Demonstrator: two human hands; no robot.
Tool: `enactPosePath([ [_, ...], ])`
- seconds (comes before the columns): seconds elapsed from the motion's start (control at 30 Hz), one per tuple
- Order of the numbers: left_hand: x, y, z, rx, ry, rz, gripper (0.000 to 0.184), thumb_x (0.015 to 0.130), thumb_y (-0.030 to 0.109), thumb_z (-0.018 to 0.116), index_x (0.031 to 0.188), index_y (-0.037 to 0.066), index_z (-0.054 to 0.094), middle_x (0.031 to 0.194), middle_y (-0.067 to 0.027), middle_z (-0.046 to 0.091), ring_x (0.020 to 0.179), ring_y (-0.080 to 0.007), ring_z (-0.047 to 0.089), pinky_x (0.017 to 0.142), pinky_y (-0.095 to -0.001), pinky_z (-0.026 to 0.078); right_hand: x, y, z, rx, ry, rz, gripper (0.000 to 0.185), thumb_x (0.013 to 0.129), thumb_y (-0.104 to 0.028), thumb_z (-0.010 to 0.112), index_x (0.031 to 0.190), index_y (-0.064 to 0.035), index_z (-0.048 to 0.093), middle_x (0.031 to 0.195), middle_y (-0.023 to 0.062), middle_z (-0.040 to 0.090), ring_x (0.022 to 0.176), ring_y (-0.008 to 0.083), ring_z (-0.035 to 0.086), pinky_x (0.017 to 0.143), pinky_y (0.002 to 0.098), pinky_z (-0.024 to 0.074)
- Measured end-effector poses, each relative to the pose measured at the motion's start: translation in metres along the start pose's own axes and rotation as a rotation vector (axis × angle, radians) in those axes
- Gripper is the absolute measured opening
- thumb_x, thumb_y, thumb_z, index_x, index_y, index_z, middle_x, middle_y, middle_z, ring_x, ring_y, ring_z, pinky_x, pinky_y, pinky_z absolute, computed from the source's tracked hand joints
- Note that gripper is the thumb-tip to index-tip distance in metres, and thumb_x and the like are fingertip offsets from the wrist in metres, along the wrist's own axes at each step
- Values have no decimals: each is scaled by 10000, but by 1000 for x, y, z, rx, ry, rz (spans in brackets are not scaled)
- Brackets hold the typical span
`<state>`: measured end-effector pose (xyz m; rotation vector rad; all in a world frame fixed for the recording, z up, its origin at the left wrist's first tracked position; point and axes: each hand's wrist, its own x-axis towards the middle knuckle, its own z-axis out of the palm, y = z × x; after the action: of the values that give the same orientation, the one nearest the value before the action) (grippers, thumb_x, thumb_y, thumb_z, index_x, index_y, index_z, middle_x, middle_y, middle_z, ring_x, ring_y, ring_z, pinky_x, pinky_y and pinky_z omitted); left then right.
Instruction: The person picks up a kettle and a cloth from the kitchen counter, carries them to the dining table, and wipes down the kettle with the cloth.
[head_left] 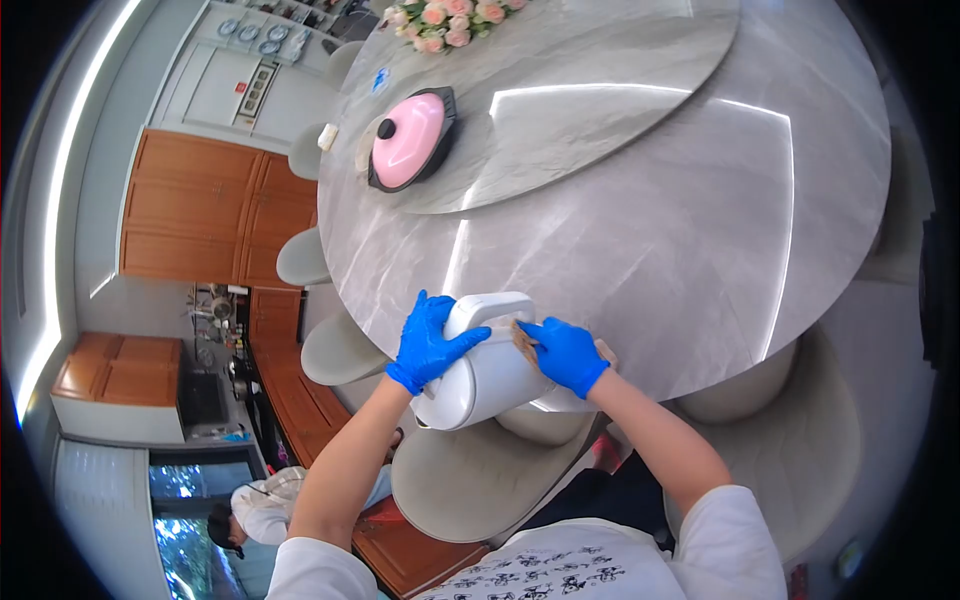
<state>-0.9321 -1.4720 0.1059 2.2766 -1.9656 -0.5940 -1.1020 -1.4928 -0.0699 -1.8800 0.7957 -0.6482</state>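
Observation:
A white kettle (497, 378), with a rounded body and a loop handle, is tilted at the near edge of the table. Its lid end points down toward me. My left hand (428, 345), in a blue glove, grips it from the left, with the thumb stretched across the body beside the handle. On the other side my right hand (566, 357), also blue-gloved, presses a brown cloth (525, 344) against the kettle's side. Only part of the cloth shows past the fingers. Whether the kettle's base rests on the tabletop, I cannot tell.
The round grey marble table (640, 270) carries a raised turntable (590, 110). On this stand a pink-lidded pot (410, 143) and pink roses (455, 18). Chairs ring the table, one chair (480, 475) right below the kettle. Another person (268, 510) is at the lower left near wooden cabinets (190, 205).

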Motion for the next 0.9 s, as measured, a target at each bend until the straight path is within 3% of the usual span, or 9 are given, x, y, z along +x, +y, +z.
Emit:
enactPosePath([
  [0.1,-1,-4,4,21,84,20,517,708,508,705,923,39,663,868,-134,620,874,-336,576,1102,-505,207,-14,26,6,55,-22,94,294,848,-224,541,1124,-218,640,894,159,621,786,356,622,665,421,508],
  [0.17,0,-10,7,14,86,0,544,702,532,702,921,36,658,873,-133,622,880,-330,580,1092,-504,224,-22,54,16,326,53,164,315,851,-180,530,1146,-157,637,962,167,618,789,377,614,712,398,506],
  [0.3,0,-8,5,15,99,-4,559,702,544,697,918,31,657,878,-137,625,874,-321,586,1086,-502,230,-11,35,1,586,95,84,333,842,-125,524,1160,-100,618,989,182,622,824,388,613,753,384,499],
  [0.37,-1,-4,2,50,86,-20,524,722,485,706,987,36,645,972,-158,622,950,-346,584,1104,-493,228,4,17,2,637,51,59,336,839,-107,527,1164,-99,615,993,193,633,873,381,617,774,386,495],
  [0.6,-2,-10,2,54,66,-56,551,720,499,705,1009,36,632,980,-161,617,951,-347,578,1095,-487,245,-9,35,20,309,6,65,310,871,-143,512,1161,-95,611,1020,210,629,906,369,615,797,394,497],
  [0.7,5,-15,0,68,115,-85,528,721,492,704,967,29,643,942,-162,627,896,-347,591,1088,-483,254,-24,56,18,177,-85,175,318,860,-136,543,1166,-76,607,1038,193,637,938,332,627,833,362,488],
  [0.77,1,-12,2,-38,116,-73,580,698,574,685,853,16,661,814,-154,610,857,-342,577,1075,-487,244,-32,56,23,684,137,275,341,839,-114,585,1173,-47,601,1082,167,631,998,269,613,870,326,465],
  [0.8,0,-12,4,-35,136,-64,576,699,579,681,840,21,665,817,-154,615,854,-344,576,1065,-485,263,-23,49,18,774,172,290,365,830,-101,610,1189,-33,593,1056,138,624,1000,209,588,877,309,447],
  [0.9,1,-12,4,-2,131,-86,575,703,576,679,854,21,668,814,-152,621,850,-340,576,1057,-479,280,11,21,11,685,326,168,352,831,-157,637,1161,-39,606,971,133,625,952,234,603,851,332,462],
])
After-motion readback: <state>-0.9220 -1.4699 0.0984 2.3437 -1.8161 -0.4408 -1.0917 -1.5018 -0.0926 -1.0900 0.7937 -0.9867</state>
